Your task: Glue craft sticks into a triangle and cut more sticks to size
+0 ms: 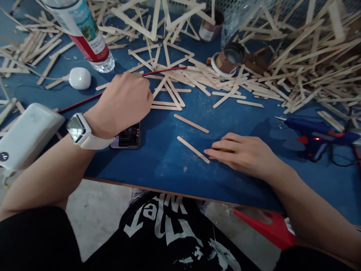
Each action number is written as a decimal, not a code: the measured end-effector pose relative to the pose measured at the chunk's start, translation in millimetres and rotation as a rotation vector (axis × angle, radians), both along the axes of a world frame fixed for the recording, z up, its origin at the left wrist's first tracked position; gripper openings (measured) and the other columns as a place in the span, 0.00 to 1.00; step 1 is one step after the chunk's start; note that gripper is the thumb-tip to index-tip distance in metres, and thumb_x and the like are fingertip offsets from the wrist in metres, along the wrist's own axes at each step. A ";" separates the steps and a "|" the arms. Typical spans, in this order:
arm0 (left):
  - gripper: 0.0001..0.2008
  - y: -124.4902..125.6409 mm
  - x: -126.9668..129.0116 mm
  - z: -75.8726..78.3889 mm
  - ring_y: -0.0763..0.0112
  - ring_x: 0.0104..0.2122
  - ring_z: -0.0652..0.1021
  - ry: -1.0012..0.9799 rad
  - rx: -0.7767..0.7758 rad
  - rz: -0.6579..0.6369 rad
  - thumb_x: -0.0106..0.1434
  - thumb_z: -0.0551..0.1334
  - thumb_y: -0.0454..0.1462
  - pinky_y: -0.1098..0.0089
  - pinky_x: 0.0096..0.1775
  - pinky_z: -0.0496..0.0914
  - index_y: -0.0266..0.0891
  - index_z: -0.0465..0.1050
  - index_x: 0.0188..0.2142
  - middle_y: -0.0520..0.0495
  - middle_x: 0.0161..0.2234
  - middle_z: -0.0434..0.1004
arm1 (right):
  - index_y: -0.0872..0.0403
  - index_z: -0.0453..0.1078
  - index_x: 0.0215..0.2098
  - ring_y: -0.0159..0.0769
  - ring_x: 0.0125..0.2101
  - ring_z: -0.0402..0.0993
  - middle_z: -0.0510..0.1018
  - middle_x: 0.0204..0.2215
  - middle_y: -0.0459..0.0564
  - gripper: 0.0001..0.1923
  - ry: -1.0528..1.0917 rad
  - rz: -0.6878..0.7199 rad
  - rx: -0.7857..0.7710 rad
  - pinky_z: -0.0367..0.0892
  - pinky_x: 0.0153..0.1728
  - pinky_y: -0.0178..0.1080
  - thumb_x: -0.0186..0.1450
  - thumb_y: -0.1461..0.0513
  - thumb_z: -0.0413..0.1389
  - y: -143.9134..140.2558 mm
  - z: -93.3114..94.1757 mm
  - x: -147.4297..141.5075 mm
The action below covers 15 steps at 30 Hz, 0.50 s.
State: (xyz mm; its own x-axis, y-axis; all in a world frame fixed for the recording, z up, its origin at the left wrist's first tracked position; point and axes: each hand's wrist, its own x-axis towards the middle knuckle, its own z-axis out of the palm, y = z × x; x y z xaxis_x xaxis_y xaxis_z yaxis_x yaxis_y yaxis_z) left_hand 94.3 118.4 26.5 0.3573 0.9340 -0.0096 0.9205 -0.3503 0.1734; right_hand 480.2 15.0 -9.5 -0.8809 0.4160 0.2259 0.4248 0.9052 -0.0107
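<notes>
From my end I see a nearer stick [191, 148] mid-table [158, 162], a farther stick [191, 123] just behind it, roughly parallel. The right hand [245, 152] is at the nearer one's right end, a thin tool [226, 150] in its fingers. Over on my left, the left hand [124, 99] partly covers a phone [132, 140], with joined sticks [169, 108] just to its right. Further left, a power bank [31, 131]; behind that, a small case [80, 78], then a bottle [90, 34]. Far right, a glue gun [316, 135] lies beyond the right hand, a stick heap [282, 81] behind it.
</notes>
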 end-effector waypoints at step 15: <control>0.16 -65.9 54.7 -4.1 0.51 0.52 0.86 -0.098 0.145 -0.480 0.80 0.57 0.24 0.52 0.54 0.80 0.34 0.84 0.55 0.36 0.55 0.87 | 0.48 0.82 0.62 0.39 0.45 0.85 0.92 0.49 0.49 0.13 0.008 0.033 -0.016 0.76 0.37 0.38 0.86 0.67 0.60 5.2 -3.5 3.0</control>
State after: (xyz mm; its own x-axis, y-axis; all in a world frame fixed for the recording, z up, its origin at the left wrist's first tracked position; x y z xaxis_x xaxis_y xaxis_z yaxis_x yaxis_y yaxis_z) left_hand 149.0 52.6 22.3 0.7393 0.6534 0.1627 0.6315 -0.7567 0.1691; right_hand 483.3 20.1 -13.0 -0.8925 0.3902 0.2262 0.3942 0.9186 -0.0289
